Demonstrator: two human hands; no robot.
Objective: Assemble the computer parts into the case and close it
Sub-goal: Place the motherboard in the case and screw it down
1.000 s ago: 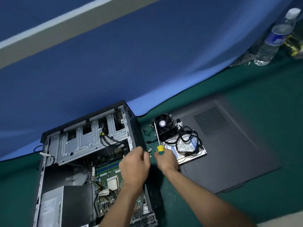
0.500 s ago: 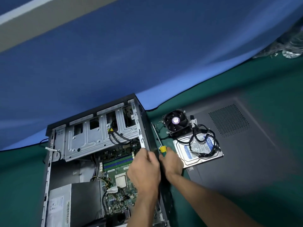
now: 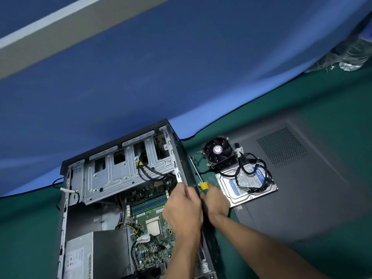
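Left hand (image 3: 182, 212) at the right rim of the case (image 3: 177, 150), back up, fingers curled under. Cannot tell if holding the rim, some small thing, or nothing. Right hand (image 3: 216, 202) just beside it, outside the case, wrapped round the yellow and green handle of the screwdriver (image 3: 196, 171). Thin metal tip pointing away, along the case wall.

Looks like getting ready to screw something on. No part in the hands yet, so only an early step of the job.

To do it well:
- Hold the case steady with the left hand.
- Set the tip straight in the screw before turning.
- Turn slowly and do not push hard.
- Keep the tip off the green board (image 3: 149, 216).
- Keep loose wires out of the way.

From left to right: open case lying on its side, with a grey power box (image 3: 94, 256) and the board inside. Next the fan (image 3: 218, 153), outside the case, close to the screwdriver tip. Then the drive (image 3: 247, 190), touching the fan, with a black cable (image 3: 253, 170) piled on top. Both waiting on the dark side panel (image 3: 302, 188), flat and not yet on the case.

All of it on a green mat (image 3: 24, 228). Behind it, a big blue cloth (image 3: 181, 77). Far right, something clear and shiny, too blurry to name.
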